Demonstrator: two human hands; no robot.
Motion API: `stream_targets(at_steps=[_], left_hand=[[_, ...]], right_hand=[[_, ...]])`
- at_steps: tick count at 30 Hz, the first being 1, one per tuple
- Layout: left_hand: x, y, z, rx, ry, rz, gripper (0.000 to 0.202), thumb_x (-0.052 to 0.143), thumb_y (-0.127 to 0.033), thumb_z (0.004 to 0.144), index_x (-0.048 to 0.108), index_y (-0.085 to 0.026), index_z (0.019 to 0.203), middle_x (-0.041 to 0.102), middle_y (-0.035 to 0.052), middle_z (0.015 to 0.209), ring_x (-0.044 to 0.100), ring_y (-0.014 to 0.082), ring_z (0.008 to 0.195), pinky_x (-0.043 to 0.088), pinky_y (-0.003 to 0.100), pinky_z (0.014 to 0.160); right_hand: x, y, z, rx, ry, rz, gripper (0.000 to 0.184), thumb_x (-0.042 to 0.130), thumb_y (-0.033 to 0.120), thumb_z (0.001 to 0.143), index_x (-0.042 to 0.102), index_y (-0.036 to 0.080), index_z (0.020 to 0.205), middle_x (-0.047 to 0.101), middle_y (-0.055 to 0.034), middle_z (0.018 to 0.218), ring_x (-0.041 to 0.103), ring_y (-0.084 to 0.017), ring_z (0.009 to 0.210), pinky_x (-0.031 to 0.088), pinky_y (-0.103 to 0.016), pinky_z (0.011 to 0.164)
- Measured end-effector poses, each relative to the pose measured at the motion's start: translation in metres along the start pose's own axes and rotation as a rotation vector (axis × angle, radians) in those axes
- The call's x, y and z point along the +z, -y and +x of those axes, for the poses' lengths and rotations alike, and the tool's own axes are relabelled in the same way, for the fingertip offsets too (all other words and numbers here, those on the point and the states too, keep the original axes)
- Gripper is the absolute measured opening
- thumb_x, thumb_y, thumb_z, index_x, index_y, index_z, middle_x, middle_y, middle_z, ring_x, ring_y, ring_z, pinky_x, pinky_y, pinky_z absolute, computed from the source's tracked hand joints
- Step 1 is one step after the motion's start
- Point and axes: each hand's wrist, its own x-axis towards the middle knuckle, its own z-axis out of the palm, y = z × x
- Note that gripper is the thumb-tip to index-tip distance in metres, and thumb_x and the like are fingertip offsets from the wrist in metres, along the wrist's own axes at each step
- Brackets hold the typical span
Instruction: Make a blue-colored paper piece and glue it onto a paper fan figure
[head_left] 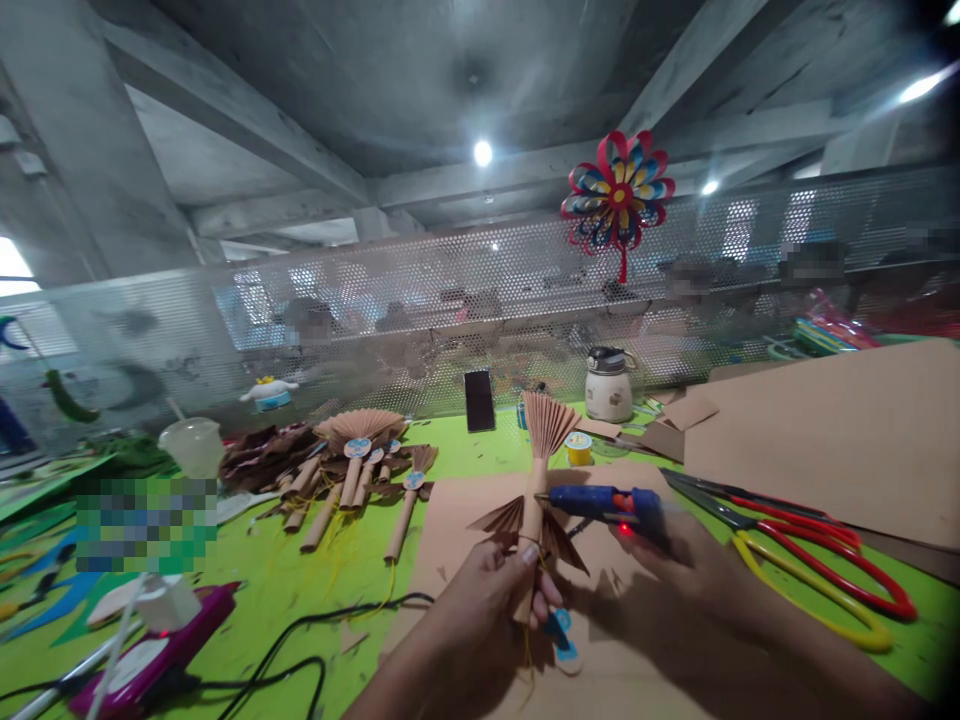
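My left hand [504,585] is closed around the lower tube of a brown paper craft [534,500], which has a pleated fan at its top and pleated wings at its sides. My right hand [679,560] grips a blue glue gun [604,503] with a red light glowing on it. The gun's nozzle points left and meets the tube above the wings, or comes very close; I cannot tell which. A blue-and-white paper tag [564,640] shows just below my left fingers. Brown paper [457,530] lies under both hands.
Similar paper crafts [356,475] lie on the green table at left. Scissors with red handles [840,560] and yellow handles [810,590] rest at right. A black cable [300,630] runs near a purple power strip [154,650]. A phone [480,400] and bottle [608,388] stand behind.
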Motion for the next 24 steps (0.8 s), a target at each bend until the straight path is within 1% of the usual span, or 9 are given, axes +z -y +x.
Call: stream_targets(at_steps=[1,3,6,9,11,14,17,20,24], left_hand=[[0.000,0.000,0.000,-0.004,-0.001,-0.005,0.047,0.057,-0.052,0.083,0.066,-0.008,0.071,0.051,0.0029,0.055,0.049,0.0118,0.047,0.049,0.029,0.051],[0.001,0.001,0.000,0.004,-0.027,-0.023,0.045,0.059,-0.051,0.082,0.066,-0.008,0.069,0.053,0.0036,0.057,0.047,0.0106,0.048,0.048,0.027,0.050],[0.001,0.000,0.000,0.019,-0.054,-0.025,0.043,0.060,-0.049,0.082,0.066,-0.008,0.071,0.054,0.0039,0.059,0.048,0.0096,0.050,0.046,0.024,0.053],[-0.001,-0.002,0.000,-0.001,-0.002,0.025,0.047,0.056,-0.051,0.084,0.067,-0.008,0.072,0.053,0.0033,0.055,0.050,0.0102,0.048,0.045,0.024,0.054],[-0.003,-0.004,0.000,-0.002,0.019,0.088,0.050,0.055,-0.053,0.084,0.068,-0.007,0.071,0.054,0.0048,0.056,0.051,0.0106,0.048,0.045,0.024,0.054],[-0.007,-0.004,0.002,0.025,0.021,0.141,0.053,0.055,-0.055,0.084,0.069,-0.006,0.071,0.056,0.0061,0.057,0.052,0.0110,0.050,0.045,0.024,0.054],[-0.009,-0.002,0.003,0.030,0.021,0.142,0.052,0.056,-0.055,0.083,0.069,-0.006,0.071,0.056,0.0062,0.058,0.052,0.0115,0.051,0.044,0.025,0.055],[-0.009,-0.001,0.003,0.015,0.024,0.123,0.050,0.056,-0.054,0.084,0.068,-0.006,0.073,0.057,0.0062,0.059,0.053,0.0121,0.051,0.045,0.026,0.055],[-0.005,-0.003,0.002,0.033,0.019,0.100,0.047,0.058,-0.051,0.084,0.067,-0.007,0.072,0.056,0.0055,0.056,0.052,0.0109,0.050,0.044,0.024,0.054]], right_hand=[[0.000,0.000,-0.001,0.015,0.007,-0.007,0.026,0.050,0.032,0.087,0.068,0.014,0.092,0.072,-0.0063,0.078,0.066,-0.021,0.070,0.053,-0.025,0.059],[0.001,-0.001,-0.002,0.042,0.001,-0.040,0.026,0.051,0.033,0.086,0.068,0.015,0.087,0.071,-0.0062,0.073,0.064,-0.021,0.065,0.053,-0.027,0.056],[0.001,0.000,-0.003,0.044,-0.022,-0.066,0.027,0.050,0.035,0.086,0.067,0.015,0.081,0.070,-0.0069,0.069,0.064,-0.021,0.064,0.053,-0.028,0.056],[0.000,0.001,-0.003,0.017,-0.025,-0.048,0.027,0.049,0.035,0.086,0.068,0.015,0.082,0.071,-0.0074,0.072,0.065,-0.022,0.067,0.054,-0.028,0.058],[0.000,0.001,-0.003,0.014,-0.017,-0.052,0.027,0.049,0.035,0.086,0.068,0.015,0.083,0.071,-0.0073,0.072,0.065,-0.022,0.066,0.054,-0.028,0.057],[-0.001,0.000,-0.004,0.025,-0.003,-0.062,0.030,0.048,0.037,0.087,0.068,0.014,0.083,0.071,-0.0085,0.073,0.065,-0.023,0.066,0.055,-0.030,0.058],[-0.001,-0.001,-0.003,0.022,0.020,-0.040,0.031,0.047,0.037,0.089,0.067,0.013,0.090,0.072,-0.0101,0.081,0.066,-0.024,0.073,0.055,-0.030,0.064],[0.000,0.000,-0.001,0.017,0.009,-0.038,0.031,0.047,0.036,0.087,0.067,0.012,0.088,0.072,-0.0099,0.077,0.065,-0.023,0.070,0.054,-0.029,0.061],[0.001,0.003,0.000,0.015,0.000,-0.070,0.034,0.045,0.037,0.086,0.067,0.012,0.083,0.069,-0.0090,0.071,0.063,-0.022,0.064,0.052,-0.028,0.056]])
